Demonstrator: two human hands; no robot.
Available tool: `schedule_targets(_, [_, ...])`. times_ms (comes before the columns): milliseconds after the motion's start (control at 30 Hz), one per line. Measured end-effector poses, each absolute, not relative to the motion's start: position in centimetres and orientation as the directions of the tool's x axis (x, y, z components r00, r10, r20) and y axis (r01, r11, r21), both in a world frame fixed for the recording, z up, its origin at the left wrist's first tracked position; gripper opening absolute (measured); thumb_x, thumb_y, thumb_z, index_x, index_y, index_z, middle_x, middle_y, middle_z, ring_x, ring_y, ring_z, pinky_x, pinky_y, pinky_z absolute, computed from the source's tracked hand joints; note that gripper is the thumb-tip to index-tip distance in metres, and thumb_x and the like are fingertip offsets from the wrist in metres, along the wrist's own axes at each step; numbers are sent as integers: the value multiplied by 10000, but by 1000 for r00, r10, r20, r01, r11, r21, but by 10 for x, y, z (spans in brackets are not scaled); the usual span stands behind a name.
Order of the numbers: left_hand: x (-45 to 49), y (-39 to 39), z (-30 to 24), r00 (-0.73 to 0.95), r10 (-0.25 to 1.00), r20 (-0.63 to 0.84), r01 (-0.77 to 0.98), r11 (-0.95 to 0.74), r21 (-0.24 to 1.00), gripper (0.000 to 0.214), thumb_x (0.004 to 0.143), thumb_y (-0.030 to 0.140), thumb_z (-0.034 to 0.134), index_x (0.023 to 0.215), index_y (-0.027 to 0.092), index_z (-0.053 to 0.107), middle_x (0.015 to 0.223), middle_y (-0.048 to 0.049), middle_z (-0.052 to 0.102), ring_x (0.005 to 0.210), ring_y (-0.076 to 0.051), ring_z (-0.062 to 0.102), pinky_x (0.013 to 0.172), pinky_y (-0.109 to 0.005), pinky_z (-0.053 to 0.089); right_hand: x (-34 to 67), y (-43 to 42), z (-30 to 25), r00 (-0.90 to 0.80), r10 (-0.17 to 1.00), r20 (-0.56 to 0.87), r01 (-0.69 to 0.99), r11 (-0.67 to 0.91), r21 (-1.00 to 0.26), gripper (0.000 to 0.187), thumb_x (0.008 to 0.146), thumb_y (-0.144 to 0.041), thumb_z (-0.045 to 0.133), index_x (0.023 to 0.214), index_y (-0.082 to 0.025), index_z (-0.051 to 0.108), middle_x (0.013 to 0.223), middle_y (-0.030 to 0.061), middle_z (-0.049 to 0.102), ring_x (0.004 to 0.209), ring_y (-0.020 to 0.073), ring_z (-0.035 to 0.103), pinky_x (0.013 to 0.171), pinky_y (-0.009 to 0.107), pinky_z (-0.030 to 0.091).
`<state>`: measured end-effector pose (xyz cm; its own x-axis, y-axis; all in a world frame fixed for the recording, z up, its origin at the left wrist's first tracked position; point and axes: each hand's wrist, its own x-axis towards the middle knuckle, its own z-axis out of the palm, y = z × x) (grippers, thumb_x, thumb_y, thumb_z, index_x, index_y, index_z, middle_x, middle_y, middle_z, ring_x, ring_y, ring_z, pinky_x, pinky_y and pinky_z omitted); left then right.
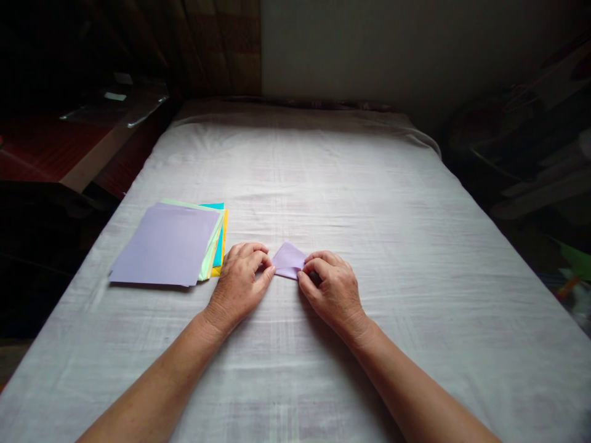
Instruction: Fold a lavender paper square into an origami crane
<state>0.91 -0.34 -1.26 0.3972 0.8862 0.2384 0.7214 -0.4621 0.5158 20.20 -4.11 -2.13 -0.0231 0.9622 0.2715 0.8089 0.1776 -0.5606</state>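
A small piece of folded purple paper (pixel 289 258) lies on the pale sheet between my two hands, its top corner pointing away from me. My left hand (pixel 242 277) pinches its left corner between thumb and fingers. On the other side, my right hand (pixel 332 286) has thumb and fingertips closed on the right corner. A fold line crosses the lower part of the paper. Left of my left hand sits a stack of coloured paper (pixel 166 246), with purple sheets on top and green, blue and yellow edges showing beneath.
The surface is covered by a pale, lightly wrinkled sheet (pixel 351 184). At the far left stands a reddish-brown wooden piece of furniture (pixel 41 151) with a clear plastic sleeve (pixel 124 107) on it. Dark, indistinct items lie beyond the right edge.
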Motion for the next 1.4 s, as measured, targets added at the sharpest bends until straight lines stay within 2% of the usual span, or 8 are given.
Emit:
schedule_targets(300, [8, -2, -13, 400, 891, 216, 715, -451, 534, 75, 855, 169, 596, 797, 216, 595, 1068, -53, 644, 1062, -240, 552, 962, -420, 419, 201, -41, -21, -19, 964, 264, 805, 172, -567, 86, 817, -198, 630, 739, -221, 601, 895, 28, 671, 854, 205, 598, 790, 343, 396])
schedule_targets(500, [4, 1, -14, 417, 889, 192, 699, -448, 558, 84, 860, 154, 571, 848, 224, 616, 1084, -42, 645, 1075, -231, 551, 974, -411, 419, 203, -42, -22, -39, 966, 257, 818, 179, -546, 69, 831, -200, 622, 895, -222, 633, 899, 31, 656, 851, 213, 584, 762, 341, 390])
schedule_targets(700, [6, 1, -14, 423, 887, 185, 705, -451, 547, 163, 879, 195, 575, 840, 277, 710, 1056, -18, 641, 1032, -225, 544, 952, -408, 426, 202, -42, -21, -71, 961, 268, 826, 207, -524, 94, 849, -193, 594, 851, -243, 673, 928, 37, 656, 868, 205, 578, 785, 340, 382])
schedule_targets(800, [8, -1, -13, 423, 886, 191, 715, -456, 529, 195, 869, 170, 558, 835, 275, 720, 1062, -25, 632, 1043, -231, 536, 952, -416, 423, 198, -40, -17, -55, 968, 245, 863, 169, -477, 58, 849, -263, 626, 827, -237, 673, 922, 44, 640, 855, 210, 569, 763, 340, 374])
schedule_targets(900, [10, -3, -13, 418, 884, 207, 721, -462, 516, 197, 846, 134, 551, 842, 257, 705, 1066, -33, 623, 1056, -234, 533, 957, -420, 418, 192, -38, -14, -29, 976, 217, 896, 122, -428, 151, 828, -368, 687, 769, -231, 657, 893, 46, 621, 834, 216, 559, 737, 339, 360])
schedule_targets(1000, [12, -5, -12, 406, 886, 223, 733, -462, 500, 83, 844, 213, 615, 831, 245, 691, 1077, -44, 617, 1063, -249, 530, 962, -440, 412, 190, -37, -13, -23, 977, 212, 903, 112, -415, 199, 821, -402, 703, 754, -225, 642, 876, 46, 611, 819, 213, 553, 729, 335, 355])
schedule_targets(1133, [14, -6, -12, 385, 901, 201, 756, -432, 491, 53, 824, 299, 687, 802, 251, 688, 1084, -42, 623, 1062, -256, 526, 964, -453, 408, 199, -36, -16, -79, 977, 201, 872, 165, -460, 138, 835, -345, 698, 799, -223, 646, 893, 41, 618, 851, 212, 567, 741, 330, 380])
schedule_targets(1400, [7, -2, -17, 403, 891, 208, 723, -449, 524, 160, 839, 169, 580, 828, 262, 709, 1084, -33, 637, 1072, -240, 544, 971, -444, 411, 223, -33, -21, -203, 956, 211, 758, 289, -584, 40, 830, -196, 680, 847, -230, 665, 930, 36, 623, 873, 190, 586, 793, 314, 459])
